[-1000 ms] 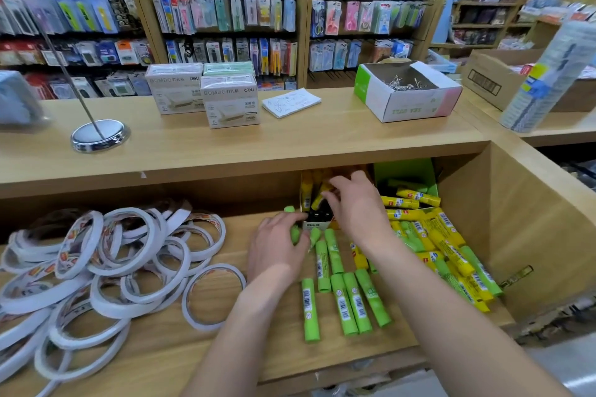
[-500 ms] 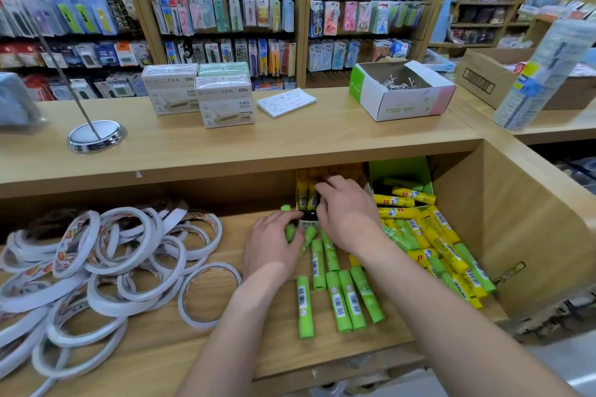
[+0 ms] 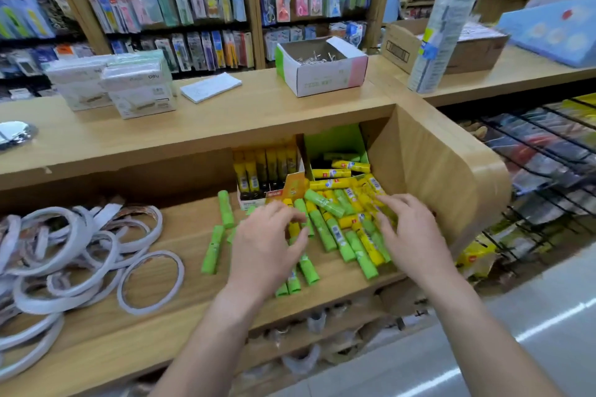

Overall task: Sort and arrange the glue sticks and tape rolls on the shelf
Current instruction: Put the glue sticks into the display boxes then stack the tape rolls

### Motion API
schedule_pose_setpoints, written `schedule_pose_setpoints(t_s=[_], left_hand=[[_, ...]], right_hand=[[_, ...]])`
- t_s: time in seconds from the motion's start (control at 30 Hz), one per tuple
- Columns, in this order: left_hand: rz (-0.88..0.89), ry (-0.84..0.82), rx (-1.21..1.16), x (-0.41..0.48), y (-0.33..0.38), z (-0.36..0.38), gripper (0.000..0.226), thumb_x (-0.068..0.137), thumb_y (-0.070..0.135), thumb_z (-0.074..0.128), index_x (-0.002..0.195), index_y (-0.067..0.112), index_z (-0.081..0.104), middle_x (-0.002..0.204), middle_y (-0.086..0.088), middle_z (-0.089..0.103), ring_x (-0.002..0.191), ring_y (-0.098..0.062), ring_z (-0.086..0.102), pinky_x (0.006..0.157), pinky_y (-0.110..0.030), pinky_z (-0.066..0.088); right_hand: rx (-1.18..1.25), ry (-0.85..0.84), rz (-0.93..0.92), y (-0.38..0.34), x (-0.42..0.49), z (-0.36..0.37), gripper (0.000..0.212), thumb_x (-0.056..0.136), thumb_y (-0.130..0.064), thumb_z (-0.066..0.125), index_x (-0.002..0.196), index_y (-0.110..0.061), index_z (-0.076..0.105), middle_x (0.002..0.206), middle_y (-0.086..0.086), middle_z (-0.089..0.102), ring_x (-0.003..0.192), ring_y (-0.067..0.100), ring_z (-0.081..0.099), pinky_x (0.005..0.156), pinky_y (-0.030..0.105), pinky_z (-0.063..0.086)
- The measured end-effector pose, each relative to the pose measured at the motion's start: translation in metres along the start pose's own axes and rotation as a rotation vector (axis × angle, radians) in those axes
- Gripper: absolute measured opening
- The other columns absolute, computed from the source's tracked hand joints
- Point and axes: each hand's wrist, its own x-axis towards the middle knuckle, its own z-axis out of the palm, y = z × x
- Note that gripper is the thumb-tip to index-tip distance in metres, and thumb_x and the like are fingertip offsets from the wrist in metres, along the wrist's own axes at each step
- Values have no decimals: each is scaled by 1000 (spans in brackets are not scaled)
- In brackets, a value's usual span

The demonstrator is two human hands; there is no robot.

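A wooden shelf [image 3: 113,342] sits below the top of a light wooden desk [image 3: 251,113]. The left hand [image 3: 264,255] is over the middle of the shelf, its fingers [image 3: 277,216] apart and loosely bent over several bright green plastic glue sticks [image 3: 325,229]. I cannot tell whether they touch the sticks. The right hand [image 3: 416,242] is just beside it, fingers spread and slightly bent above a mixed heap where yellow plastic glue sticks [image 3: 332,173] lie crossed with green ones against the shelf's right wall. Neither hand grips anything.

Behind the heap stand a yellow-orange cardboard display box [image 3: 292,187] holding upright yellow sticks and an open green cardboard box [image 3: 335,143]. Two single green sticks [image 3: 213,250] lie apart to the left of the left hand.

White tape rolls [image 3: 80,251] lie in a loose overlapping pile at the shelf's left end, with one ring [image 3: 150,282] lying flat on its own at the pile's right edge.

On the desk top are stacked white wrapped packs [image 3: 138,90], a white notepad [image 3: 211,87] and an open white carton of metal clips [image 3: 322,74].
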Motion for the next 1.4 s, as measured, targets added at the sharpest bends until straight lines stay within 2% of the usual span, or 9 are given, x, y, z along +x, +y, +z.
schedule_pose_setpoints(t_s=[0.17, 0.37, 0.53, 0.67, 0.83, 1.1, 1.17, 1.3, 1.4], left_hand=[[17, -233, -46, -5, 51, 43, 48, 79, 66, 58, 114, 35, 67, 109, 12, 60, 108, -14, 54, 91, -36, 46], [-7, -314, 195, -16, 72, 66, 99, 57, 90, 51, 140, 36, 47, 124, 8, 46, 115, -21, 41, 94, -40, 37], [-11, -235, 229, -11, 77, 74, 92, 61, 89, 50, 136, 34, 52, 121, 5, 52, 110, -24, 48, 89, -43, 42], [-40, -290, 166, -6, 78, 71, 83, 63, 80, 55, 134, 36, 50, 130, 10, 46, 119, -21, 41, 99, -42, 36], [37, -320, 164, -3, 74, 65, 76, 63, 71, 65, 130, 38, 50, 134, 21, 48, 114, -18, 39, 92, -36, 29], [16, -321, -45, -1, 65, 60, 77, 62, 59, 76, 131, 40, 47, 128, 16, 47, 120, -12, 38, 104, -38, 32], [-3, -289, -174, 0, 61, 55, 78, 59, 56, 79, 129, 40, 47, 126, 14, 44, 121, -9, 42, 107, -40, 38], [6, -224, -346, 4, 54, 42, 84, 62, 39, 92, 133, 34, 49, 129, 13, 42, 122, 3, 45, 104, -25, 44], [44, -205, -390, 4, 55, 35, 82, 63, 38, 92, 134, 30, 53, 131, 11, 45, 126, 1, 45, 105, -25, 44]], right_hand=[[-78, -131, 65, -3, 9, 14, 42, 91, -19, 65, 130, -6, 61, 117, 18, 62, 110, 39, 55, 97, 43, 44], [79, -61, 93, -6, 17, 10, 42, 92, -10, 62, 133, -8, 59, 118, 14, 60, 113, 35, 56, 96, 41, 45], [278, 36, 133, 0, -19, -13, 42, 93, -8, 63, 134, -10, 59, 114, 6, 59, 107, 24, 57, 94, 30, 38], [336, 51, 155, 4, -60, -12, 38, 93, -9, 63, 131, -10, 61, 112, 0, 57, 104, 20, 57, 92, 28, 42], [396, 99, 161, 10, -64, -9, 36, 91, -10, 67, 126, -13, 63, 108, -5, 56, 95, 9, 57, 87, 15, 40], [468, 122, 68, 7, -43, 4, 32, 93, -12, 67, 124, -14, 63, 111, -4, 59, 102, 14, 61, 92, 32, 50], [485, 142, 80, 6, -41, 1, 33, 93, -11, 66, 126, -15, 63, 109, -6, 58, 98, 7, 58, 89, 25, 48], [507, 129, 98, 3, -42, -10, 42, 94, -8, 64, 134, -16, 57, 106, -11, 51, 99, -3, 52, 86, 5, 37], [557, -39, 124, 1, -41, -15, 34, 97, -17, 58, 131, -16, 55, 112, -11, 50, 103, 4, 51, 94, 24, 41]])
